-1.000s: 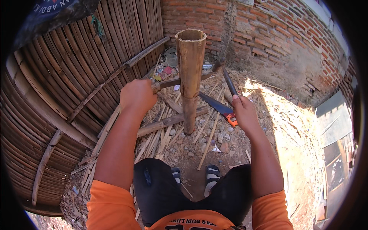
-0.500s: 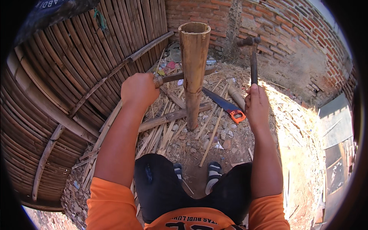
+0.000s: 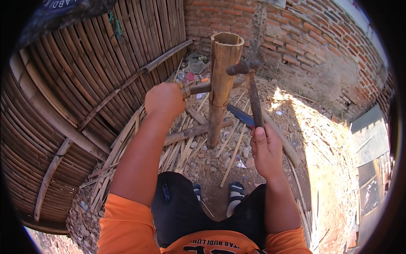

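Note:
A thick bamboo pole (image 3: 224, 72) stands on the ground in front of me, leaning slightly right, its hollow top split at the rim. My left hand (image 3: 164, 101) is closed round the handle of a machete (image 3: 199, 89). The blade shows on both sides of the bamboo; its middle is hidden by the pole. My right hand (image 3: 266, 150) grips a hammer (image 3: 256, 99) by its dark handle. The rusty hammer head is raised just right of the bamboo, near the far end of the blade; whether it touches cannot be told.
Behind my right hand lies a handsaw (image 3: 241, 114), partly hidden. A wooden beam (image 3: 190, 132) and bamboo strips (image 3: 179, 154) litter the stony ground. A bamboo-slat wall (image 3: 97, 63) stands left, a brick wall (image 3: 292, 40) at the back. My sandalled feet (image 3: 235, 194) are below.
My right hand has brought the hammer left, close to the bamboo. The bamboo's top has leaned right, and my left hand with the machete has shifted right and slightly nearer.

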A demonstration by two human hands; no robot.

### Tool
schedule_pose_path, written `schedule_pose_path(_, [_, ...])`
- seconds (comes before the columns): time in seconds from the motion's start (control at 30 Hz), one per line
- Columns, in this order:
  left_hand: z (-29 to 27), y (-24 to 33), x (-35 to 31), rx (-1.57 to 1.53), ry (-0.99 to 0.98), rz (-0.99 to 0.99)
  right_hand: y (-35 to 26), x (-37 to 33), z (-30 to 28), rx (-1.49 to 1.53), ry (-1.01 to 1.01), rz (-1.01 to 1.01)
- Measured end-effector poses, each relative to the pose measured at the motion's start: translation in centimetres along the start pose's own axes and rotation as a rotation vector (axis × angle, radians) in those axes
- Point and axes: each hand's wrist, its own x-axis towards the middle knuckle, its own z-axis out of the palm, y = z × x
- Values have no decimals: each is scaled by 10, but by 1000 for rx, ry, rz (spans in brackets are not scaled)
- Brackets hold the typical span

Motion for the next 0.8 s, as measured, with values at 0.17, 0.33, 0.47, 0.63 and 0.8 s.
schedule_pose_path(0.17, [4,-4,-6,15,6,1,-39,9,36,-66,-15,-222])
schedule_pose_path(0.33, [5,-3,-10,-9,4,-15,14,19,53,-446,-119,-136])
schedule_pose_path(0.47, [6,-10,-11,-17,2,-18,-14,8,44,-241,-53,-70])
schedule_pose_path(0.63, [17,-4,-6,-31,35,19,2,13,46,-419,-95,-80])
schedule_pose_path(0.8, [19,-8,-7,-42,-19,-29,-13,10,33,-339,-86,-75])
